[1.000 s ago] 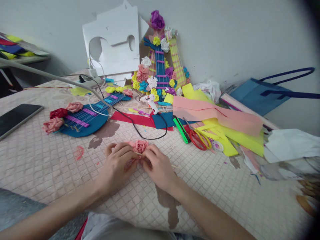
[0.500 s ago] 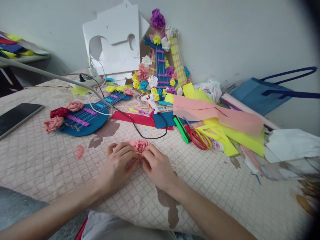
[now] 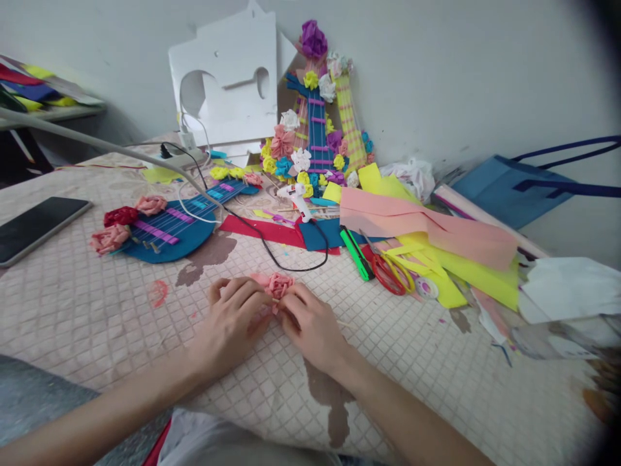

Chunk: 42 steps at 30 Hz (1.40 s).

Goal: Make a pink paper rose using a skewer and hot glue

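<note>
My left hand (image 3: 231, 322) and my right hand (image 3: 310, 323) rest close together on the checked cloth, fingers curled and pinched around a pink paper rose (image 3: 277, 285) that pokes up between them. A thin wooden stick (image 3: 342, 323) runs out from under my right hand. Both hands grip the rose's paper at its base, which is hidden by my fingers.
A blue guitar craft with roses (image 3: 167, 226) lies at the left, a phone (image 3: 39, 221) farther left. A black cord (image 3: 272, 255) leads to a glue gun (image 3: 298, 197). Red scissors (image 3: 388, 270), a green cutter (image 3: 356, 254) and pink and yellow paper (image 3: 436, 236) lie at right.
My hands stay on the pink rose with only slight finger shifts. The view has shifted a little, so everything sits slightly lower and to the right.
</note>
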Motion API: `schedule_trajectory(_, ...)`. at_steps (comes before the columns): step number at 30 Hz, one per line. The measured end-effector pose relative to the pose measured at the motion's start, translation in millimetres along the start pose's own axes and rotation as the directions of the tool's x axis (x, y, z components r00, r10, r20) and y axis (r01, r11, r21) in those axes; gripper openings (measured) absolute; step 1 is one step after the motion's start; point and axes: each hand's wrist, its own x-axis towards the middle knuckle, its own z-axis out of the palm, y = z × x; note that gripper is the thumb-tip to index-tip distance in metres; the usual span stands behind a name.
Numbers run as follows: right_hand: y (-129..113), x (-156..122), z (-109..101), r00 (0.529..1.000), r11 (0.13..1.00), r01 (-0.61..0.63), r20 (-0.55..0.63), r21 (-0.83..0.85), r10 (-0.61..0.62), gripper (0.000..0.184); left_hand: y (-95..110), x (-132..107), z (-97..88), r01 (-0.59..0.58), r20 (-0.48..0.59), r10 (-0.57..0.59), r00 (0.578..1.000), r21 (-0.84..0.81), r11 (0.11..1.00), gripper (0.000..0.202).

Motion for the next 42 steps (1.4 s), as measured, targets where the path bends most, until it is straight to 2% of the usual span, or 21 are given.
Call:
schedule_trajectory(7,0.5,-0.1,-0.6,1.0,1.0,-0.001,0.002,0.011,0.001,0.011,2.5,1.4,-1.4,-0.081,-0.017,0.081,0.997,0.037,0.996,0.011)
schedule_trajectory(14,3.3,-2.8,-5.2,0.999,0.998,-0.031,0.042,0.053,0.029,0.021,3.4,1.8,-2.5,-0.059,-0.016,0.059,0.998,0.0,0.998,0.012)
schedule_trajectory(19,2.7,-4.5,-6.8,0.997,0.998,-0.041,0.07,0.051,0.038,0.015,3.4,2.4,-0.8,-0.032,0.002,0.032,0.999,-0.001,0.999,0.009)
schedule_trajectory(25,0.5,-4.9,-4.4,0.996,0.999,-0.041,0.083,-0.023,0.043,0.005,2.3,1.7,1.1,-0.036,0.017,0.036,0.999,-0.012,0.999,0.01)
schedule_trajectory(30,-0.5,-4.6,-0.3,0.997,0.992,-0.004,0.069,-0.124,0.013,0.008,3.7,2.1,-0.2,-0.038,0.009,0.038,0.999,-0.046,0.998,0.012)
schedule_trajectory(34,0.0,-5.1,0.5,0.998,0.989,0.04,0.062,-0.141,-0.032,0.006,4.0,2.0,-1.6,-0.046,0.015,0.047,0.999,-0.059,0.997,0.011)
schedule_trajectory(42,1.3,-6.7,-2.0,0.997,0.991,0.055,0.06,-0.125,-0.048,0.009,2.9,0.5,-4.2,-0.062,0.029,0.065,0.997,-0.092,0.994,0.012)
